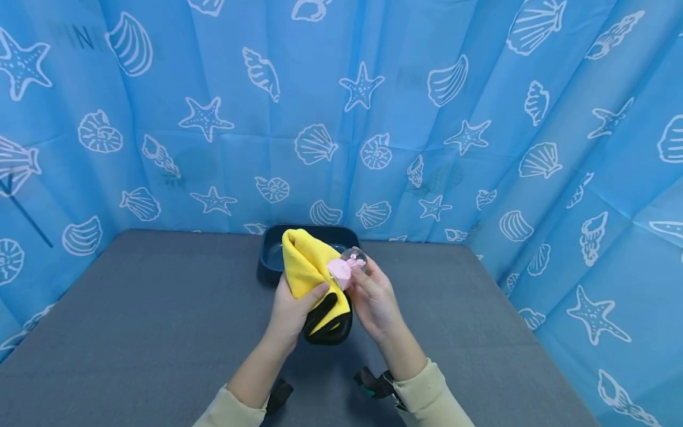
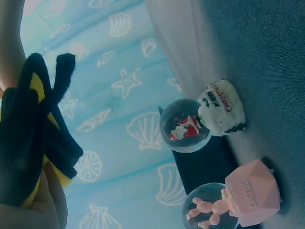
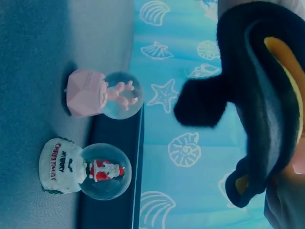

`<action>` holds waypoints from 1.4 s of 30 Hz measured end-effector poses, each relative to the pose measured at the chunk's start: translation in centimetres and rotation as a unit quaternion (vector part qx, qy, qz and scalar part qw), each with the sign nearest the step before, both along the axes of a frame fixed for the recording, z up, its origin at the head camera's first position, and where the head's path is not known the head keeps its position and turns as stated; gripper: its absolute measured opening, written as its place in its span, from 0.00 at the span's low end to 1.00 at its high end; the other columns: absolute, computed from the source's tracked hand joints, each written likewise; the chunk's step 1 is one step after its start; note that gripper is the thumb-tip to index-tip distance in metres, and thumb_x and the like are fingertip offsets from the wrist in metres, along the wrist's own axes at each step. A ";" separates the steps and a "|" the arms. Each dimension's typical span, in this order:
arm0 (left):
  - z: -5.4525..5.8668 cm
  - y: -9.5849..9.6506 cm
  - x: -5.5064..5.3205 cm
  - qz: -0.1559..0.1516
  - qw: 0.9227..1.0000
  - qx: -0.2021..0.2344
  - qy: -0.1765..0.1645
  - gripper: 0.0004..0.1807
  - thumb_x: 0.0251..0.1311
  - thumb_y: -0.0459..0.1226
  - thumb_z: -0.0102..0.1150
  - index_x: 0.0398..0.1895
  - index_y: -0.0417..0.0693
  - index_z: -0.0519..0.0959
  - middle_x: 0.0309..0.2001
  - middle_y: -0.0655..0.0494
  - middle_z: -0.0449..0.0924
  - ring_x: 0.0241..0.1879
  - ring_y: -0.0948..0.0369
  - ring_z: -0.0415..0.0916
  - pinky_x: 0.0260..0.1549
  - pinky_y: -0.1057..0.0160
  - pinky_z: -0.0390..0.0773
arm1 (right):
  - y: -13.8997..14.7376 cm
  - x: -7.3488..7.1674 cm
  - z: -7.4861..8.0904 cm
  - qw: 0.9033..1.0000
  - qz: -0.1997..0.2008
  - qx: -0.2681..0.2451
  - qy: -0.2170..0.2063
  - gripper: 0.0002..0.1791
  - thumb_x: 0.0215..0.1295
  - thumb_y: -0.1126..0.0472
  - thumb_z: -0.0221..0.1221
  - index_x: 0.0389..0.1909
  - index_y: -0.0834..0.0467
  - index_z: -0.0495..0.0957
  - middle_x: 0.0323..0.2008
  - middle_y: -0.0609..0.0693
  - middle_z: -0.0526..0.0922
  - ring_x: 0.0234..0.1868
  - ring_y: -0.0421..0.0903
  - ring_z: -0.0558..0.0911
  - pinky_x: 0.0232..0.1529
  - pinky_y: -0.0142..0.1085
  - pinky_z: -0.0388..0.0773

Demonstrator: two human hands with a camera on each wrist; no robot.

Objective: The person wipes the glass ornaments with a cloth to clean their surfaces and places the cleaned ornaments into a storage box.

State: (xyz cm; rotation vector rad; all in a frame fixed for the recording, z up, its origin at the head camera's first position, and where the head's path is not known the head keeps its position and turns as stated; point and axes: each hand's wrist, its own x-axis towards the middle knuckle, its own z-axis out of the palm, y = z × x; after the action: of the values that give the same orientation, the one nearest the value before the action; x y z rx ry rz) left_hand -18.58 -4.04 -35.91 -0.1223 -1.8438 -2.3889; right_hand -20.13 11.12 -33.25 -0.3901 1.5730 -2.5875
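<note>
My left hand (image 1: 290, 308) grips a yellow cloth (image 1: 306, 261) with thick black trim; its thumb presses on the front. At the cloth's right side, my right hand (image 1: 377, 301) pinches a small snow globe (image 1: 340, 273) with a pink base and a clear dome. Standing on the table in the left wrist view are a pink snow globe (image 2: 252, 193) with a cactus figure and a white Christmas snow globe (image 2: 221, 107) with a Santa inside. In the head view, the cloth and hands seem to hide these two.
A dark blue tray (image 1: 269, 270) stands toward the back of the grey table (image 1: 187, 320), behind the standing globes. A blue shell-print curtain (image 1: 229, 160) hangs along the back and sides. Black devices (image 1: 280, 394) are strapped at the wrists.
</note>
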 end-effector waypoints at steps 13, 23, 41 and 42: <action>-0.6 -2.4 -0.9 0.024 0.997 0.035 -0.068 0.30 0.60 0.36 0.65 0.61 0.40 0.61 0.48 0.46 0.71 0.42 0.58 0.76 0.43 0.64 0.79 | 0.6 -1.1 0.3 0.999 -0.018 0.039 -0.030 0.19 0.75 0.69 0.44 0.63 0.71 0.60 0.48 0.51 0.73 0.43 0.42 0.75 0.47 0.31 0.73; -0.8 -5.2 -1.1 0.043 0.992 0.072 -0.096 0.28 0.61 0.38 0.65 0.59 0.42 0.62 0.46 0.51 0.73 0.41 0.61 0.79 0.43 0.65 0.80 | 2.2 -4.6 0.7 0.994 -0.005 0.100 -0.041 0.32 0.73 0.73 0.44 0.74 0.64 0.44 0.63 0.61 0.61 0.41 0.40 0.74 0.41 0.28 0.72; -1.5 -7.5 -1.4 0.080 0.986 0.077 -0.122 0.28 0.62 0.39 0.65 0.60 0.45 0.62 0.47 0.56 0.73 0.43 0.64 0.78 0.45 0.66 0.79 | 3.1 -11.0 -2.0 0.974 -0.006 0.212 -0.083 0.22 0.71 0.70 0.52 0.63 0.71 0.62 0.49 0.56 0.74 0.37 0.40 0.77 0.34 0.27 0.76; -1.5 -7.7 -1.4 0.083 0.986 0.075 -0.125 0.29 0.62 0.40 0.65 0.60 0.45 0.62 0.47 0.56 0.72 0.43 0.64 0.78 0.45 0.66 0.78 | 3.1 -11.4 -2.1 0.971 -0.009 0.224 -0.077 0.22 0.70 0.70 0.52 0.63 0.71 0.63 0.50 0.58 0.74 0.38 0.40 0.77 0.35 0.28 0.77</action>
State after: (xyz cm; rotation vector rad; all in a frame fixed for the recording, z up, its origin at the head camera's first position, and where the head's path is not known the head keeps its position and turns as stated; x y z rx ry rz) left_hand -19.99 -11.69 -37.44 0.3463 -1.6796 -2.5055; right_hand -31.53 14.24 -35.35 -0.1294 2.0275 -2.1168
